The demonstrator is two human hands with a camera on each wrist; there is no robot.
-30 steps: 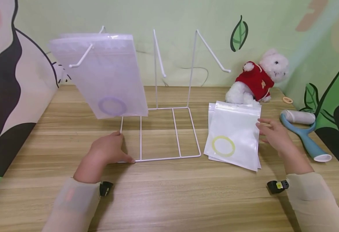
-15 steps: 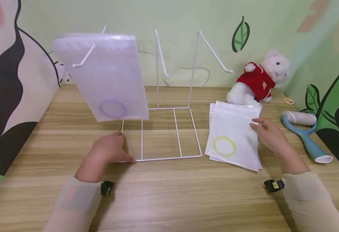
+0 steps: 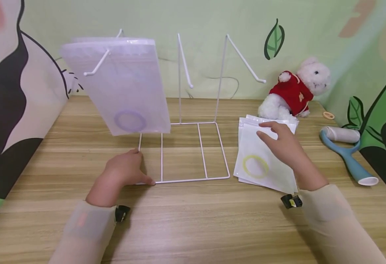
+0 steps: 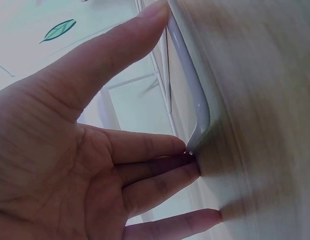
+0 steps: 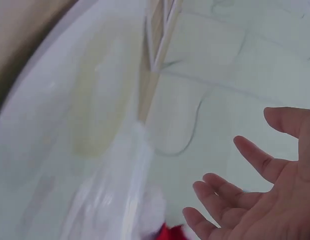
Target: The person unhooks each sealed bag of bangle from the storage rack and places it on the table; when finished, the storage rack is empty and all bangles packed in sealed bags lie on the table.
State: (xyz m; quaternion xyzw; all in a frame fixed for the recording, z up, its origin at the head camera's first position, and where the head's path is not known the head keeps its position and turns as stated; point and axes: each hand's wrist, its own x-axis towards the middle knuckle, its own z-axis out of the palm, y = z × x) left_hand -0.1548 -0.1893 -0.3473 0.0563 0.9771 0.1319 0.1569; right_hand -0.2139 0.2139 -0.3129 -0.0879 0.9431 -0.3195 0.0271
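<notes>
A white wire rack [image 3: 186, 181] stands on the table; in the left wrist view its rounded base wire [image 4: 190, 70] lies close along the wood. My left hand [image 3: 121, 168] rests at the rack's front left corner, thumb on the front wire and fingertips by the bend. White zip bags [image 3: 127, 80] hang on the rack's left prong, the front one with a purple ring print. Flat on the table lies a small stack of zip bags [image 3: 249, 143], the top one with a yellow ring. My right hand [image 3: 283, 143] is over this stack, fingers spread, holding nothing in the right wrist view.
Two bare prongs [image 3: 243, 58] of the rack jut forward at the back. A white plush toy [image 3: 290, 91] in a red top sits behind the stack. At the right lie a blue-handled roller [image 3: 351, 156] and a small tan ring [image 3: 328, 115].
My right hand has moved left from the stack's right edge to above its upper part. The left hand stays at the rack corner. The hanging bags sway slightly.
</notes>
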